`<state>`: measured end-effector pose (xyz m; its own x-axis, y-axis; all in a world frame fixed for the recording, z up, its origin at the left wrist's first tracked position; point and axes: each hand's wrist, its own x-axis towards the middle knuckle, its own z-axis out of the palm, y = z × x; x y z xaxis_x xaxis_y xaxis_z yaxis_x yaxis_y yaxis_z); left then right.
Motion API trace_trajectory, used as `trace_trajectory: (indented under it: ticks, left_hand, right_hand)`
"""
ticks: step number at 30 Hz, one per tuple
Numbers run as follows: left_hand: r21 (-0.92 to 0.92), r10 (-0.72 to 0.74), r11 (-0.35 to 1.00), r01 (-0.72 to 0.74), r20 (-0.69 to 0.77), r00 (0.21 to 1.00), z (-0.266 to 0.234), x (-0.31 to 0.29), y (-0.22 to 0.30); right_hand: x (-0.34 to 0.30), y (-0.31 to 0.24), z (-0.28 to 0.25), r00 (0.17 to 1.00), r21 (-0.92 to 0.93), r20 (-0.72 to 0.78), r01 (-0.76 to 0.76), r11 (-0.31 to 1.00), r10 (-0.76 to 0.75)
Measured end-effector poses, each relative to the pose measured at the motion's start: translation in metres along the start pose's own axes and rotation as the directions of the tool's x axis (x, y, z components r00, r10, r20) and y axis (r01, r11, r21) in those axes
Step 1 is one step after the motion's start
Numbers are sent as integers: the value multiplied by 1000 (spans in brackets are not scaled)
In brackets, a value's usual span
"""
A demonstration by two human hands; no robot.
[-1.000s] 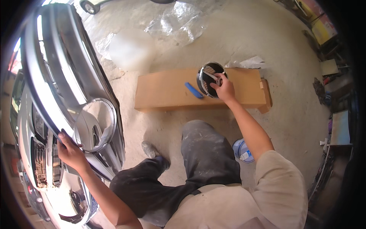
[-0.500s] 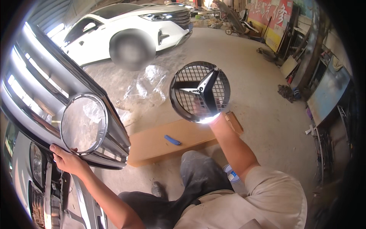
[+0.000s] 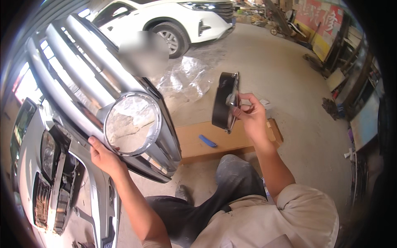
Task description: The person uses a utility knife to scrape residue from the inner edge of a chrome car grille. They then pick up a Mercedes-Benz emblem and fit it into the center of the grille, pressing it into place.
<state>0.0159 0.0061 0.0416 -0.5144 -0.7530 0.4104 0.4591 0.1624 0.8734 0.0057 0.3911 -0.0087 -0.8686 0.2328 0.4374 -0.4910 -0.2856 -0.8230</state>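
My left hand [image 3: 108, 158] grips the lower edge of a silver car grille [image 3: 84, 68], with the thumb on its face beside a round opening. That opening has a chrome ring [image 3: 159, 120] around it, and the floor shows through. Over to the right, my right hand [image 3: 252, 112] holds a round black car emblem [image 3: 224, 101] pinched between thumb and fingers. It is turned edge-on, its black rim toward the grille and its chrome face toward my hand. Air separates the emblem from the grille.
A long cardboard box [image 3: 192, 149] lies ahead of my knees, a blue utility knife [image 3: 207, 141] on top. Clear plastic film [image 3: 186, 80] covers some floor. A white car [image 3: 206, 25] stands beyond; another car with its front stripped [image 3: 39, 165] is at left.
My right hand has turned the emblem from face-on to edge-on. The whole view has shifted, so the grille now sits further right in it, still in my left hand.
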Motion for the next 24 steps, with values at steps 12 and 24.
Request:
trace_trajectory:
  ticks: [12,24]
  left_hand:
    - [21,-263,965,262,16,965,-9,16,-8]
    - [-72,-449,887,456,98,888,-15,23,-19]
  right_hand:
    - [5,-11,123,876,-396,455,361,844,-160]
    - [16,3,185,610,-324,722,715,619,-327]
